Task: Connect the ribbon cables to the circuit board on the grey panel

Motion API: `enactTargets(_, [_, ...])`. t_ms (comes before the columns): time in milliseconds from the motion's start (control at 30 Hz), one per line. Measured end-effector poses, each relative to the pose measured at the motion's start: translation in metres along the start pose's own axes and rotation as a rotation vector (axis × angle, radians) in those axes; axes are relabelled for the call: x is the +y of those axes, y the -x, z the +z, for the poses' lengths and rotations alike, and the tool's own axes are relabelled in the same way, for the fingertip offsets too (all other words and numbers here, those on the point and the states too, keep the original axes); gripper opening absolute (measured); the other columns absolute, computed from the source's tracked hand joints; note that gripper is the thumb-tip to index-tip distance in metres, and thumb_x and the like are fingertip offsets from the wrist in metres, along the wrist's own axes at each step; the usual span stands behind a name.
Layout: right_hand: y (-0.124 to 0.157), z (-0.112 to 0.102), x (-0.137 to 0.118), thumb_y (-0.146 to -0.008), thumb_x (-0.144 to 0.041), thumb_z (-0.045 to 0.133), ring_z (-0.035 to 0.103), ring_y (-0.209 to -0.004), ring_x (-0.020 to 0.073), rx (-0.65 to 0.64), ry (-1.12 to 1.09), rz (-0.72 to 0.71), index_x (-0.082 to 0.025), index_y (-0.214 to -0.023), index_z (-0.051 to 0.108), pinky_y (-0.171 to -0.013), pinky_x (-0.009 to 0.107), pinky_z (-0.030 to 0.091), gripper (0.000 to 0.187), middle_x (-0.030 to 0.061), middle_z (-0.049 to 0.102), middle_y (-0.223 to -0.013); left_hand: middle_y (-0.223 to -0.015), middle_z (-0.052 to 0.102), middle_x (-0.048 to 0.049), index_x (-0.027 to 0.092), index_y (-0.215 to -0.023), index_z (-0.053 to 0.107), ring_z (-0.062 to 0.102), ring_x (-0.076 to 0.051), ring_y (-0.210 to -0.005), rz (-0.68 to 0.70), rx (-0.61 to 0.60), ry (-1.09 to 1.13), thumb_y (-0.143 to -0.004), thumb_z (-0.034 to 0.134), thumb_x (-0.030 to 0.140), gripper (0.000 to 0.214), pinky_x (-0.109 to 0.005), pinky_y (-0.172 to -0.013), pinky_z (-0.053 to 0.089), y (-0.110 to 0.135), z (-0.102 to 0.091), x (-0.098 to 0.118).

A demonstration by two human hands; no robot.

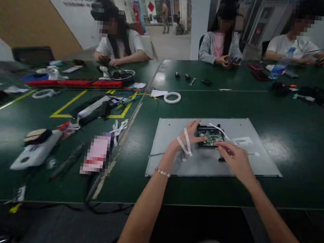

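Observation:
A green circuit board [210, 135] in a black frame lies on a grey metal panel [169, 164]. My left hand [187, 137] grips the frame's left side, its thumb reaching onto the board and its fingers along the edge. White strips [188, 142] cross the back of this hand near the wrist. At the board's lower right corner, my right hand [234, 157] has thumb and fingertips pinched together; what is between them is hidden. A white flat cable [220, 131] curves over the board's upper right. Beside it, a white label [242, 141] sticks to the panel.
A white tape roll [172, 97] lies beyond the panel. To the left are a pink pouch [97, 153], a white packet [37, 149] and a red power strip [75, 83]. A wrench [192, 81] and a water bottle [282, 64] lie toward several people seated across the green table [201, 192].

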State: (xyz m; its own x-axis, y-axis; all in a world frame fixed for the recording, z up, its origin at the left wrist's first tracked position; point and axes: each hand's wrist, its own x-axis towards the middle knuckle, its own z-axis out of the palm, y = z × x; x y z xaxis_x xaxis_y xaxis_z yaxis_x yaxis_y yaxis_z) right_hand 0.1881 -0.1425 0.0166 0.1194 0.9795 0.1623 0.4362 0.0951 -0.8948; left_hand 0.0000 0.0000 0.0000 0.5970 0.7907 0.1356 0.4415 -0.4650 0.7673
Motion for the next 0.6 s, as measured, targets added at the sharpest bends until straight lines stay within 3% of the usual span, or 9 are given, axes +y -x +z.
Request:
enactTargets(167, [-0.004,0.048,-0.017,-0.082,-0.044,0.057,0.064,-0.082,0.0178,-0.098,-0.15,0.051,-0.017,-0.098,0.071,-0.074,0.029,0.051,0.034,0.0079,0.069,-0.097,-0.15,0.034,-0.013,0.019,-0.14,0.036,0.019,-0.028,-0.144,-0.003,0.138,0.015,-0.088,0.054,0.043,0.06,-0.05,-0.117,0.017,-0.002,0.006,0.015])
enactTargets(333, [-0.004,0.069,-0.023,-0.076,-0.047,0.064,0.063,-0.073,0.0172,-0.054,-0.186,0.046,-0.014,-0.085,0.07,-0.068,0.027,0.05,0.035,0.0075,0.068,-0.083,-0.145,0.042,-0.0114,0.019,-0.134,0.043,0.024,-0.026,-0.142,-0.019,0.257,0.056,-0.089,0.052,0.035,0.048,-0.048,-0.117,0.019,-0.004,0.009,0.018])
enactTargets(467, [-0.003,0.061,-0.017,-0.074,-0.05,0.065,0.058,-0.061,0.014,-0.024,-0.331,0.155,-0.014,-0.084,0.066,-0.051,0.022,0.043,0.038,0.0053,0.065,-0.071,-0.142,0.047,-0.0124,0.019,-0.13,0.048,0.029,-0.027,-0.14,-0.038,0.32,0.095,-0.087,0.054,0.029,0.044,-0.047,-0.115,0.022,-0.006,0.008,0.015])
enactTargets(600, [-0.009,0.023,-0.002,-0.072,-0.052,0.067,0.057,-0.065,0.0124,0.003,-0.421,0.241,-0.015,-0.085,0.064,-0.05,0.019,0.042,0.04,0.0031,0.061,-0.072,-0.134,0.054,-0.0113,0.019,-0.124,0.051,0.046,-0.023,-0.129,-0.039,0.395,0.222,-0.087,0.053,0.022,0.038,-0.042,-0.107,0.036,-0.007,0.003,0.018])
